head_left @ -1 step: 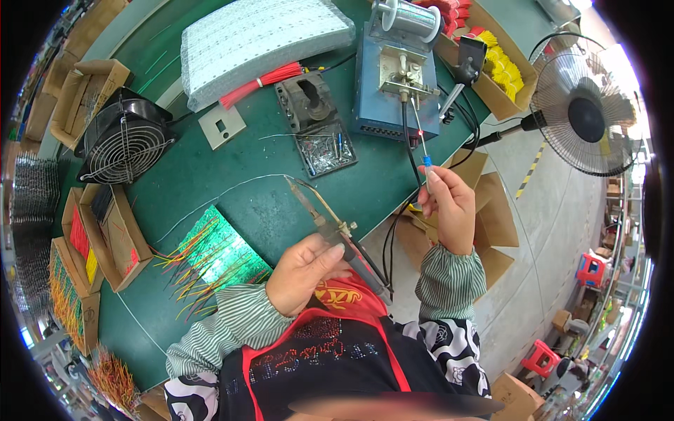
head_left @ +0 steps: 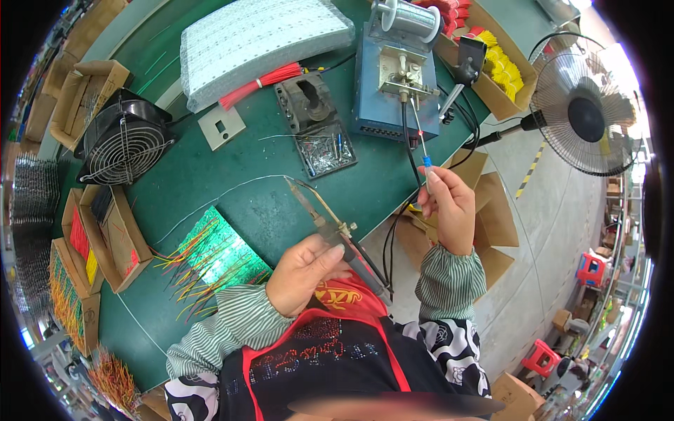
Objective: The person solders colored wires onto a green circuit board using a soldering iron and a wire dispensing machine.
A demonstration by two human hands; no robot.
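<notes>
My left hand (head_left: pixel 309 270) is closed round the handle of a soldering iron (head_left: pixel 330 226), which has a brass solder-feed tube beside its tip. Thin solder wire (head_left: pixel 232 184) curves leftward over the bench from near that tip. Between the fingers and thumb of my right hand (head_left: pixel 449 203) is a small screwdriver (head_left: pixel 427 163) with a blue and clear handle. Its thin shaft reaches up to the metal feed mechanism (head_left: pixel 406 74) on a blue box (head_left: pixel 375 105); whether the tip touches a screw there I cannot tell. A solder spool (head_left: pixel 411 19) is mounted behind the mechanism.
Green sheet with stripped wires (head_left: pixel 225 245) lies left of my left hand. Beyond are an iron stand with a tray (head_left: pixel 326 151), a metal plate (head_left: pixel 222 128), a black fan (head_left: pixel 123 140) and a bubble-wrapped stack (head_left: pixel 263 45). A floor fan (head_left: pixel 586 119) stands right; black cables (head_left: pixel 393 245) hang at the bench edge.
</notes>
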